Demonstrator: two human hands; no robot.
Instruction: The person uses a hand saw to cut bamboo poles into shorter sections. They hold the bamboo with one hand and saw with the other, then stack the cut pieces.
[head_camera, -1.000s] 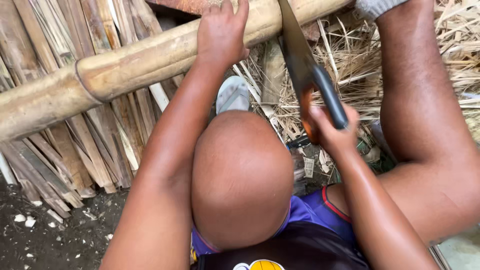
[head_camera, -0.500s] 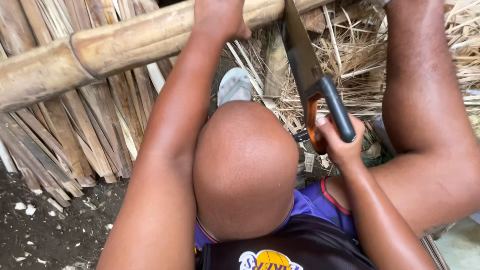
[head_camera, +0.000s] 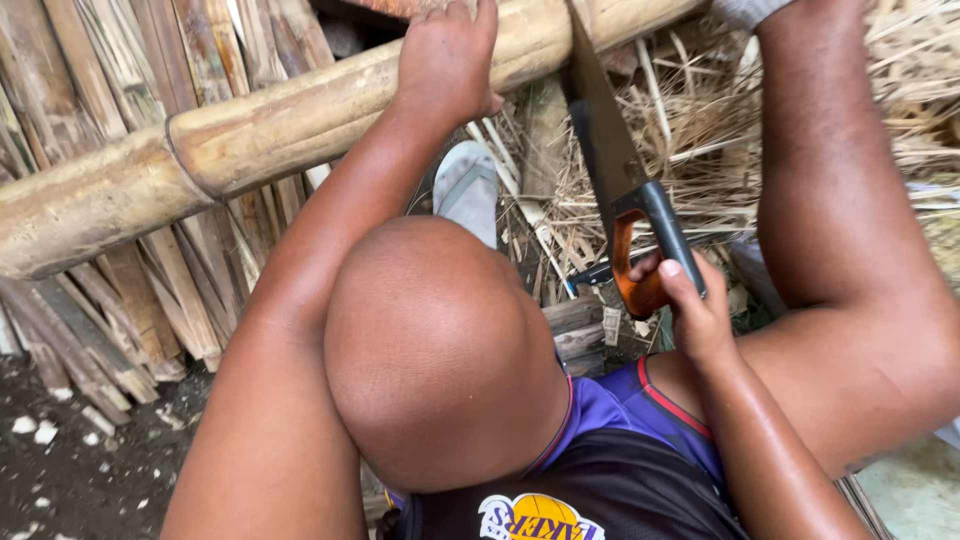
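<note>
Sawing a thick bamboo pole (head_camera: 300, 115) lying across far side; left hand (head_camera: 447, 62) clamped on top, right hand (head_camera: 690, 315) closed round handsaw (head_camera: 620, 190) handle; pole looks stiff, heavy, smooth; hold beside cut.

Outdoor bamboo-working yard, split bamboo strips (head_camera: 110, 260), straw litter (head_camera: 700, 130), dirt ground (head_camera: 70, 470)
</note>
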